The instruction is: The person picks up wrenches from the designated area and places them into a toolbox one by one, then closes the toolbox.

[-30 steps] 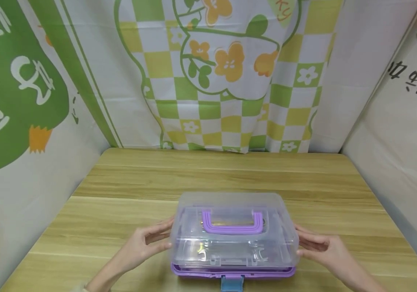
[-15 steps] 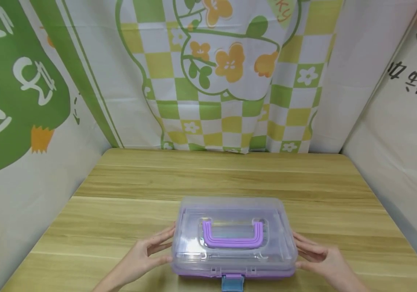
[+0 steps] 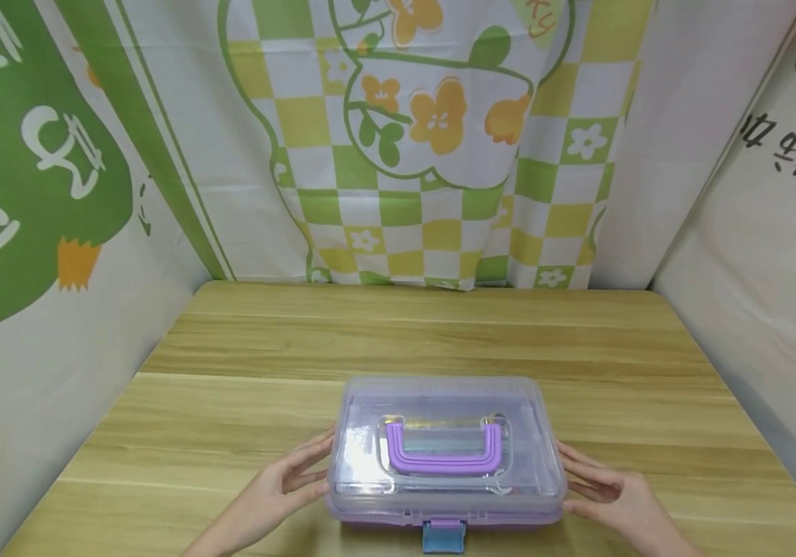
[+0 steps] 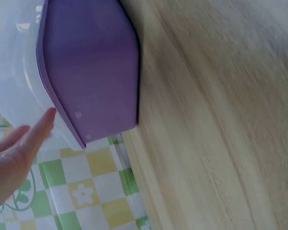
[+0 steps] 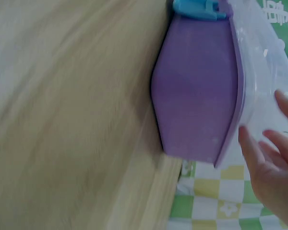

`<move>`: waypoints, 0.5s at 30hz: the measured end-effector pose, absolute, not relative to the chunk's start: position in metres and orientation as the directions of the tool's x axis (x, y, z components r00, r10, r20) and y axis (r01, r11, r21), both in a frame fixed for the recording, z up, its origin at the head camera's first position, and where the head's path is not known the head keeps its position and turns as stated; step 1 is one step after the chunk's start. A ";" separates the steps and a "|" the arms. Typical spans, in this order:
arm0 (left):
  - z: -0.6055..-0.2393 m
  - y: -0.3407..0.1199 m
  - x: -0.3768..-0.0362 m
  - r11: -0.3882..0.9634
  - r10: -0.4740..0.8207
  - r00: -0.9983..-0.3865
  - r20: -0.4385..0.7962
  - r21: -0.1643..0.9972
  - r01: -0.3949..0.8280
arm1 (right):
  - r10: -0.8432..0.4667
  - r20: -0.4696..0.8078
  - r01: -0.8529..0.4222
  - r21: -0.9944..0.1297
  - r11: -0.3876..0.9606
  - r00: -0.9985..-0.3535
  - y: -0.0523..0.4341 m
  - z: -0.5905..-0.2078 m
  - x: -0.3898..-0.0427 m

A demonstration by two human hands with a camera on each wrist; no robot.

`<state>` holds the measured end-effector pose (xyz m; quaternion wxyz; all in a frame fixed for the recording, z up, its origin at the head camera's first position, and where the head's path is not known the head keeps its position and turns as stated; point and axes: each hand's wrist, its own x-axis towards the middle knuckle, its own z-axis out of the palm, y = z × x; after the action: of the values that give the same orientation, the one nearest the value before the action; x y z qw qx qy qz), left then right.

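Observation:
A storage box with a clear lid (image 3: 363,456) and a purple base (image 4: 91,72) sits near the front of the table. Its lid lies down over the base, and the purple handle (image 3: 445,464) is folded flat toward the front. At the front edge, the blue latch (image 3: 443,538) hangs unfastened. My left hand (image 3: 279,487) touches the lid's left side with extended fingers. On the opposite side, my right hand (image 3: 620,495) has its fingers against the lid too. Through the clear plastic, some shapes show faintly, including a wrench-like end; most of the contents are blurred.
The wooden table (image 3: 265,333) stretches behind and beside the box. A checked, flowered curtain (image 3: 404,224) hangs at its far edge. Printed cloth walls (image 3: 753,309) stand close along both sides.
The lid has come down at the front and now meets the base, where a gap showed earlier. Both hands sank slightly with it and stay at its sides.

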<state>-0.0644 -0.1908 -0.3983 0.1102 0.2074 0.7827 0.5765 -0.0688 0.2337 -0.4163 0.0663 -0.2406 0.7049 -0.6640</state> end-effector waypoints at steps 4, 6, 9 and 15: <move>-0.395 -0.179 -0.060 0.332 0.325 -0.944 -0.048 0.941 0.066 | -0.479 0.270 -0.307 -0.952 0.000 -0.836 0.240 -0.413 -0.074; -0.393 -0.173 -0.059 0.360 0.234 -0.970 -0.066 0.933 0.023 | -0.498 0.275 -0.342 -0.939 0.047 -0.823 0.243 -0.408 -0.078; -0.394 -0.166 -0.059 0.365 0.112 -0.992 -0.052 0.931 -0.007 | -0.492 0.282 -0.409 -0.896 0.173 -0.824 0.245 -0.399 -0.081; -0.397 -0.161 -0.061 0.313 0.038 -0.999 -0.026 0.950 -0.013 | -0.413 0.498 -0.647 -0.599 0.473 -0.763 0.231 -0.382 -0.083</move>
<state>-0.0611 -0.1607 -0.3965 0.0217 0.0079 0.8100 0.5859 -0.0828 0.2311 -0.3822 -0.1437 -0.3129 0.8461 -0.4069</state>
